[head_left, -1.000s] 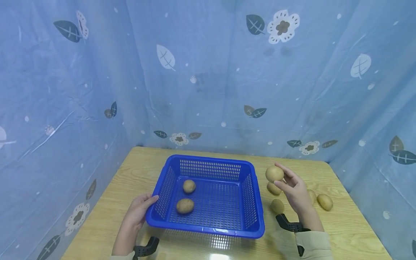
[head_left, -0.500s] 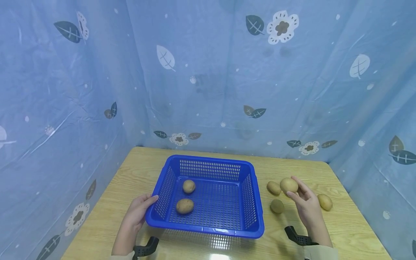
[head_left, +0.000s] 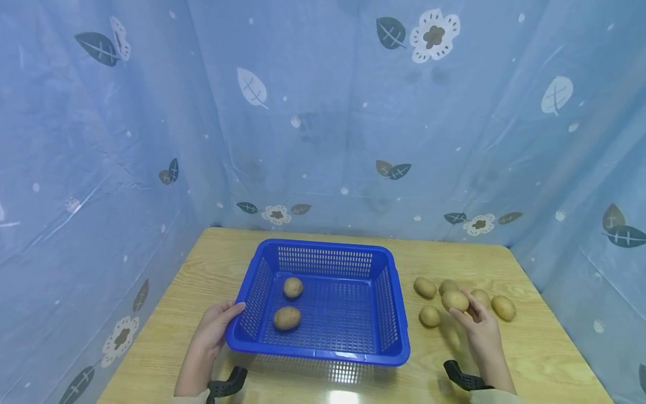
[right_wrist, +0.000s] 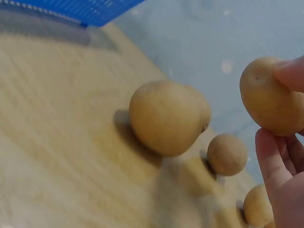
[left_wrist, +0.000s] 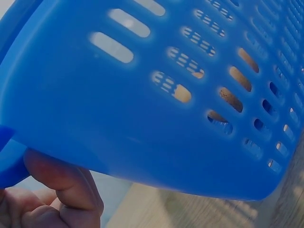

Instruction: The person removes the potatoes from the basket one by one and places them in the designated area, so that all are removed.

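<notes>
My left hand (head_left: 214, 328) grips the left rim of a blue plastic basket (head_left: 323, 356), thumb over the edge; the left wrist view shows curled fingers (left_wrist: 66, 183) under that rim. Two potatoes lie inside the basket toward its left, a rounder one (head_left: 292, 287) and a longer one (head_left: 287, 318). To the right of the basket, my right hand (head_left: 481, 331) pinches a potato (head_left: 455, 301) between thumb and fingers. In the right wrist view this held potato (right_wrist: 266, 97) is apart from the table. Other potatoes lie around that hand, the nearest to the basket being one potato (head_left: 430, 316).
More potatoes rest on the wooden table (head_left: 545, 359), including one behind the held one (head_left: 448, 287), one at far right (head_left: 503, 308) and one near the basket (head_left: 425, 287). A blue patterned curtain (head_left: 323, 140) encloses the table's back and sides.
My right hand has moved right and toward the table's front, lower, still holding the potato. Potatoes behind it have come into view. My left hand keeps its grip on the basket.
</notes>
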Action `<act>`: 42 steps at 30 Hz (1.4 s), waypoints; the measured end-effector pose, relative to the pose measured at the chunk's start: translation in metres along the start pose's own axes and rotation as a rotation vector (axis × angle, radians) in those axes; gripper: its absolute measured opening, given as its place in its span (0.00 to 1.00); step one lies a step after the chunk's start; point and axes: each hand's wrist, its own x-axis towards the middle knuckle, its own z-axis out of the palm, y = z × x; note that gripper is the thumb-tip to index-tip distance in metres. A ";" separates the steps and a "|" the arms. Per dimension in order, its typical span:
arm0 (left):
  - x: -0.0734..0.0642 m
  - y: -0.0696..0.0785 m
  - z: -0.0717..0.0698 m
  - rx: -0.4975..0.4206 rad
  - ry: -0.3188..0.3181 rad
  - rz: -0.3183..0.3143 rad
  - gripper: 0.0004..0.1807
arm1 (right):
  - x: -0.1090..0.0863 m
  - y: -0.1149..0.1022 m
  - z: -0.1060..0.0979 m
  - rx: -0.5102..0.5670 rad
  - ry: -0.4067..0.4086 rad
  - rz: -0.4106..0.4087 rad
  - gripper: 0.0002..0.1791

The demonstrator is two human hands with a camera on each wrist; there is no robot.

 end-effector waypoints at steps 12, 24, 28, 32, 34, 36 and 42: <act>0.001 -0.001 -0.001 0.000 -0.007 0.001 0.24 | -0.003 0.013 -0.004 -0.234 0.001 0.176 0.46; 0.000 0.000 0.000 -0.001 0.007 -0.015 0.25 | -0.005 0.017 -0.007 -0.306 -0.064 0.223 0.47; 0.000 0.002 0.000 0.007 0.009 -0.024 0.24 | -0.006 0.019 -0.007 -0.306 -0.064 0.222 0.45; -0.001 0.003 0.000 0.009 0.001 -0.021 0.25 | -0.004 0.021 -0.007 -0.308 -0.070 0.214 0.46; -0.001 0.003 0.000 0.006 -0.003 -0.021 0.26 | -0.003 0.022 -0.007 -0.311 -0.074 0.209 0.46; -0.001 0.003 0.000 0.005 -0.004 -0.020 0.26 | -0.002 0.024 -0.007 -0.310 -0.078 0.202 0.46; -0.002 0.003 0.000 -0.003 -0.007 -0.017 0.24 | -0.001 0.026 -0.007 -0.309 -0.088 0.203 0.46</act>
